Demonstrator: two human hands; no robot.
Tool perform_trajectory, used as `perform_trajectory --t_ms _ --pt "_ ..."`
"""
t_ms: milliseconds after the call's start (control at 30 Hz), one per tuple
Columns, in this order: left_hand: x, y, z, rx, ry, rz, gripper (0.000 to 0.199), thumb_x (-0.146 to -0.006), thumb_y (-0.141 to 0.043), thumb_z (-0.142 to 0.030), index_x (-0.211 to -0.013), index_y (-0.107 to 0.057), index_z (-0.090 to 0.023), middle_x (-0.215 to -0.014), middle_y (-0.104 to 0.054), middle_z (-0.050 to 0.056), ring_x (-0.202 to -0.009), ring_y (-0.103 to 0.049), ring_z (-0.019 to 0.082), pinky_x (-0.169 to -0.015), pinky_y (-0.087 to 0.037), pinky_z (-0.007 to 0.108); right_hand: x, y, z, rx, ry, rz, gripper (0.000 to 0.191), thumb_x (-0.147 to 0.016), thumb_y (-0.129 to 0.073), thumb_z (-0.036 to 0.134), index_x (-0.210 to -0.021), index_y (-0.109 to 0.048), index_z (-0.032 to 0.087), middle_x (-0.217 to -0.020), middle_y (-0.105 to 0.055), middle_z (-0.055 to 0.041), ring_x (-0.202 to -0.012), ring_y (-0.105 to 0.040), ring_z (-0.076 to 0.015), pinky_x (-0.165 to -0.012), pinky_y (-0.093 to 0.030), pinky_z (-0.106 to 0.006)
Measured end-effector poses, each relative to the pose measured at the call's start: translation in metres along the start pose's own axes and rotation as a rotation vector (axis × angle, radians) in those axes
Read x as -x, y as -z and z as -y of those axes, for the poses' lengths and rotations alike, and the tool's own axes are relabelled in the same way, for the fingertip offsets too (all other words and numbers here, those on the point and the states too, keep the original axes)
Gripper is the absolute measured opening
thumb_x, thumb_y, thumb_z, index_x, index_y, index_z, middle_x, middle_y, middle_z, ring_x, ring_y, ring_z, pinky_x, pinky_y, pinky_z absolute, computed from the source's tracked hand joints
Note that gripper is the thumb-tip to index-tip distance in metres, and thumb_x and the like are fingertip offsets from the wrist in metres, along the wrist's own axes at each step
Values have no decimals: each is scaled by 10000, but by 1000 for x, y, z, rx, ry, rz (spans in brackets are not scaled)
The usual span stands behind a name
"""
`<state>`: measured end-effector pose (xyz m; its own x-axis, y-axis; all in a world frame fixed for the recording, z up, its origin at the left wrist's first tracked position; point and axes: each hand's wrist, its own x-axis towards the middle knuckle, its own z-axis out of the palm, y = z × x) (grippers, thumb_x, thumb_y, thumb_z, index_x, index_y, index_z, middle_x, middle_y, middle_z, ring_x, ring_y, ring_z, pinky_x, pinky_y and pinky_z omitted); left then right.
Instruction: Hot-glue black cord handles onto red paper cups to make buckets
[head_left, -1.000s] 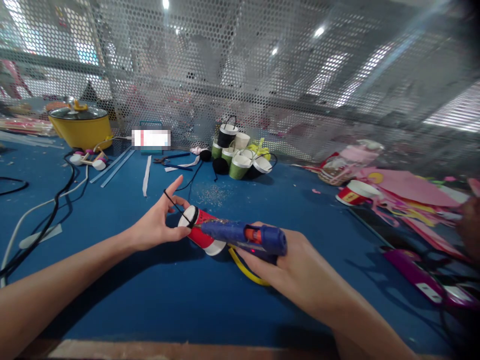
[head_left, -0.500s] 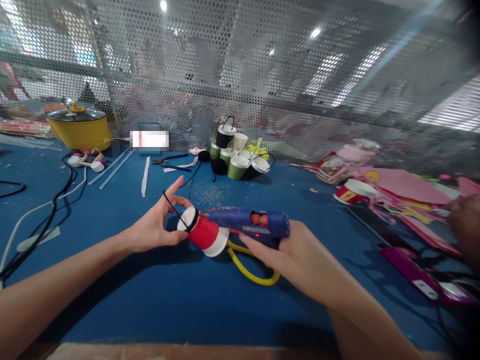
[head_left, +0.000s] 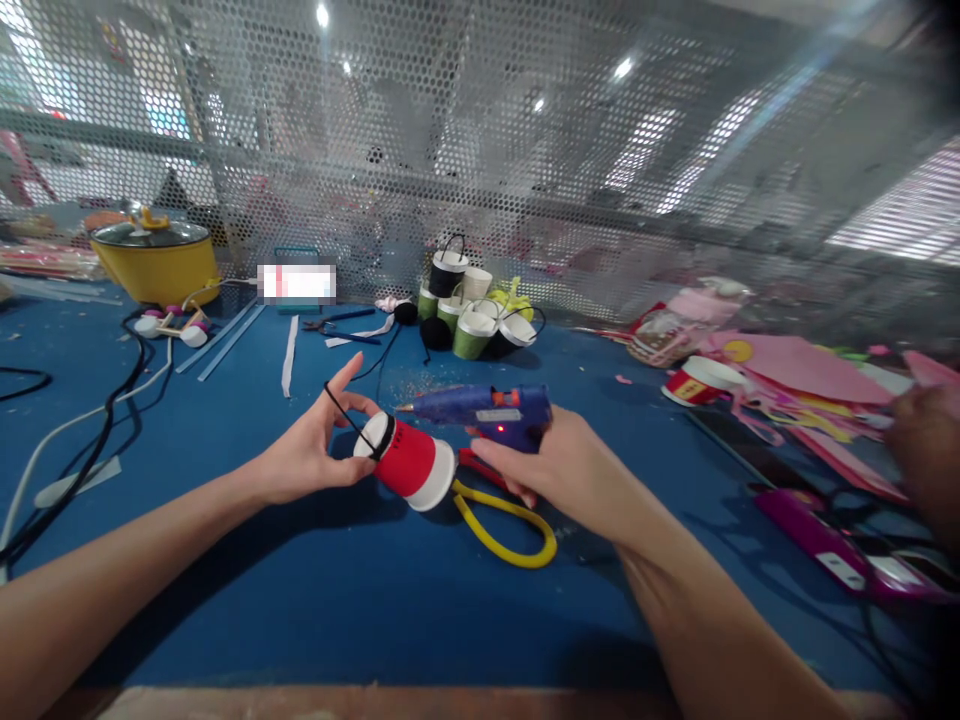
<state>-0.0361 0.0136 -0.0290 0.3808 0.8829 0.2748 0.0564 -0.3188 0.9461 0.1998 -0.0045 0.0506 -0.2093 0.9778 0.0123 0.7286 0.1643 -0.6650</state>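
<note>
My left hand (head_left: 315, 450) holds a red and white paper cup (head_left: 411, 463) by its narrower end, thumb below and fingers behind. The cup lies tilted on its side, with a black band and a black cord loop (head_left: 346, 415) at that end. In my right hand (head_left: 559, 465) is a blue glue gun (head_left: 480, 405) with a lit red light. Its nozzle points left, just above the cup's black band; whether they touch I cannot tell. Under my right hand lies a pair of scissors (head_left: 517, 555) with yellow and red handles, partly hidden by the cup.
Behind stand several small green, black and white cups (head_left: 472, 335). Pliers (head_left: 345, 325) and white strips (head_left: 289, 355) lie left of them. A yellow pot (head_left: 154, 265) and cables are far left. At right are pink sheets (head_left: 795, 385), a purple device (head_left: 814, 535) and another person's hand (head_left: 926, 460).
The glue gun in my right hand has moved up and slightly left, uncovering more of the cup and the scissors. My left hand and the cup have stayed nearly still.
</note>
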Motion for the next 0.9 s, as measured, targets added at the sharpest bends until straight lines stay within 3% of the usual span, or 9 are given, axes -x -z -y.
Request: perform_trajectory --t_ms 133,267,367,433,600,633,733,800,900 --pt "0 1 4 26 30 -13 964 -650 -648 -117 -1399 -70 -305 -1043 -536 48 -945 -489 195 -857 -346 378 -33 2 -18 6 79 -158 231 -742 -589 368 -647 -560 159 -585 -611 -6 -535 -563 -132 -482 -434 -236" --pt "1 1 8 33 29 -23 958 -653 -652 -119 -1398 -81 -314 -1027 -537 44 -940 -501 199 -860 -353 392 -69 -14 -40 88 -47 -57 305 -836 -469 376 -632 -531 159 -577 -608 -26 -507 -556 -108 -474 -435 -216" --pt "0 1 8 35 36 -25 966 -649 -657 -116 -1398 -79 -309 -1021 -535 43 -958 -499 209 -864 -349 396 -89 -30 -52 152 -80 -68 307 -818 -501 399 -619 -518 166 -501 -575 -25 -439 -533 -115 -444 -417 -229" --pt "0 1 7 38 37 -25 967 -653 -658 -123 -1397 -71 -316 -1022 -537 43 -960 -501 211 -869 -348 403 -97 -36 -53 217 -72 -104 284 -795 -546 372 -599 -527 167 -529 -584 -51 -517 -571 -153 -501 -432 -260" --pt "1 1 5 27 38 -23 958 -658 -658 -129 -1396 -76 -316 -1005 -541 36 -982 -503 212 -899 -337 417 -87 -33 -16 326 91 -200 166 -762 -606 300 -728 -637 140 -895 -611 -136 -918 -548 -253 -763 -411 -342" --pt "1 0 5 26 38 -21 963 -654 -662 -131 -1395 -76 -316 -1007 -540 35 -994 -501 212 -908 -335 417 -81 -33 -2 315 171 -170 203 -780 -582 344 -753 -656 158 -880 -612 -102 -888 -553 -219 -768 -412 -318" --pt "1 -3 2 51 49 -7 963 -648 -673 -159 -1393 -81 -309 -1082 -516 53 -1044 -485 220 -924 -345 414 -61 -40 36 219 550 129 244 -815 -537 360 -783 -690 173 -845 -614 -63 -812 -556 -172 -742 -418 -294" --pt "1 -4 0 97 62 17 960 -654 -667 -180 -1392 -65 -299 -1139 -492 72 -1064 -480 232 -908 -369 413 -52 -47 52 213 620 223 187 -775 -593 309 -710 -679 157 -851 -614 -62 -825 -547 -172 -742 -418 -288" --pt "0 -4 -2 112 57 25 964 -656 -660 -182 -1393 -46 -278 -1138 -496 77 -1076 -478 236 -921 -353 418 -45 -49 59 123 607 245 153 -762 -581 199 -630 -631 140 -819 -597 -45 -758 -540 -136 -694 -419 -257"
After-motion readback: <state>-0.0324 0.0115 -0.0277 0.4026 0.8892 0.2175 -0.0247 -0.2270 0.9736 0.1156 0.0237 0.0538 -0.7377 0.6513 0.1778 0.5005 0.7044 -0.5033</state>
